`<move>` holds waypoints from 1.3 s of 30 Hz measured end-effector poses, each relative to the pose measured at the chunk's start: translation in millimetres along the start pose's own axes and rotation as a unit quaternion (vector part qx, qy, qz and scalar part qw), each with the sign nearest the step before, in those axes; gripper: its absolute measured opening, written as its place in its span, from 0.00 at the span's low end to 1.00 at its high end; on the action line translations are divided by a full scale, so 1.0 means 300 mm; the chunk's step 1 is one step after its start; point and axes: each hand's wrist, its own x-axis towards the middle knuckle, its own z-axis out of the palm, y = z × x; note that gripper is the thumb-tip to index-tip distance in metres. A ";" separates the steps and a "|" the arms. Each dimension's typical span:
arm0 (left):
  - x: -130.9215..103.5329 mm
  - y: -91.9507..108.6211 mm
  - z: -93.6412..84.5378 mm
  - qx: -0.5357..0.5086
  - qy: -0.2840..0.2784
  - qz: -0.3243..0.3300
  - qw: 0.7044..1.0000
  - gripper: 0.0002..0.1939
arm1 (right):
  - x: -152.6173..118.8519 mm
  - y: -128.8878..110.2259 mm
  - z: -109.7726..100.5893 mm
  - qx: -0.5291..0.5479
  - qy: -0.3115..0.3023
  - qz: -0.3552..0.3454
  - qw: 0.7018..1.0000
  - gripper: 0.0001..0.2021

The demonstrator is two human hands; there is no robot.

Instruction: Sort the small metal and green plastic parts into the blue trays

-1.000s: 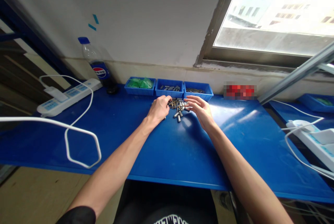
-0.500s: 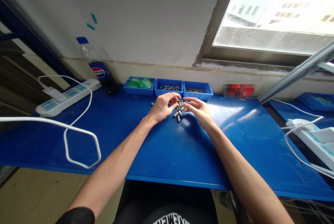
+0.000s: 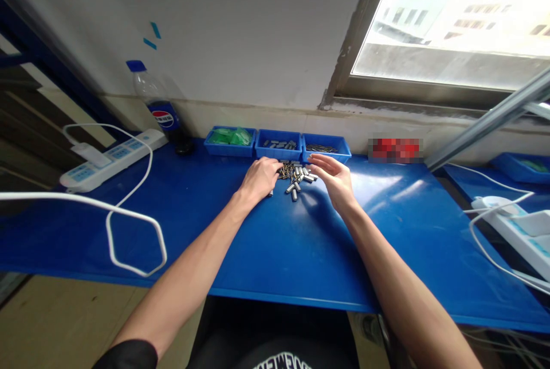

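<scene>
Your left hand (image 3: 259,179) rests knuckles-up on the table (image 3: 266,243), fingers curled at the left edge of the pile of small metal parts (image 3: 296,176); whether it grips a part cannot be told. Your right hand (image 3: 335,177) hovers half open just right of the pile, holding nothing visible. The pile lies loose, just near of three blue bins (image 3: 279,144). A sweeping finger could likely scatter parts, since the cylindrical pieces roll freely.

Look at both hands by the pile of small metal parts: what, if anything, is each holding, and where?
Cannot be told. Both the left hand and right hand touch the metal parts.
</scene>
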 end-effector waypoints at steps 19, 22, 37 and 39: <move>-0.003 0.019 -0.003 0.019 0.014 -0.028 0.999 0.12 | 0.000 -0.007 -0.005 -0.022 -0.011 0.013 1.000 0.21; -0.005 0.014 -0.005 0.007 -0.004 -0.046 0.999 0.13 | -0.004 -0.015 0.000 -0.020 -0.014 0.018 1.000 0.21; 0.009 0.052 -0.014 -0.265 0.091 -0.026 0.960 0.13 | -0.008 -0.017 0.004 -0.014 -0.026 0.029 0.999 0.21; 0.009 0.059 -0.015 -0.296 0.085 -0.036 0.951 0.12 | -0.009 -0.018 0.005 -0.015 -0.034 0.033 0.999 0.21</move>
